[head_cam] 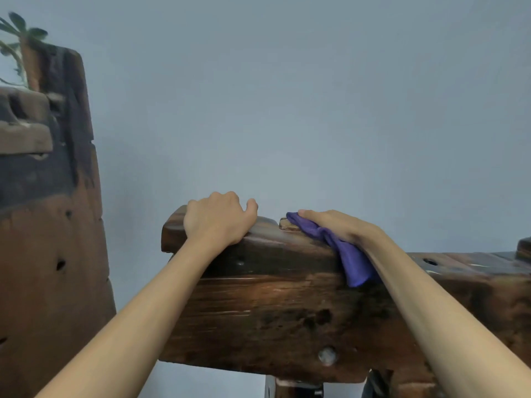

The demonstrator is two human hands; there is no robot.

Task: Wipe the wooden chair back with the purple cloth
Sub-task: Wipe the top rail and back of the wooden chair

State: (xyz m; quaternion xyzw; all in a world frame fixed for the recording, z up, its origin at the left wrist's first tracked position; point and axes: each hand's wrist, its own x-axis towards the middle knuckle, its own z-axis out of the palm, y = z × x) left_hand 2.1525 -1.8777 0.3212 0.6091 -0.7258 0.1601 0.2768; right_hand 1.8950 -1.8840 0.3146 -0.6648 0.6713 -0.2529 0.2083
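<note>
The wooden chair back (267,308) is a thick, dark, weathered beam running across the lower middle of the view. My left hand (217,218) grips its top edge near the left end, fingers curled over the far side. My right hand (336,225) lies flat on the purple cloth (352,259) and presses it onto the top edge to the right of a notch. The cloth's lower end hangs down the front face of the beam.
A tall, dark wooden post or cabinet side (54,225) stands at the left, with a plant (24,44) behind its top. A plain grey-blue wall (287,110) fills the background. The beam continues to the right edge of the view.
</note>
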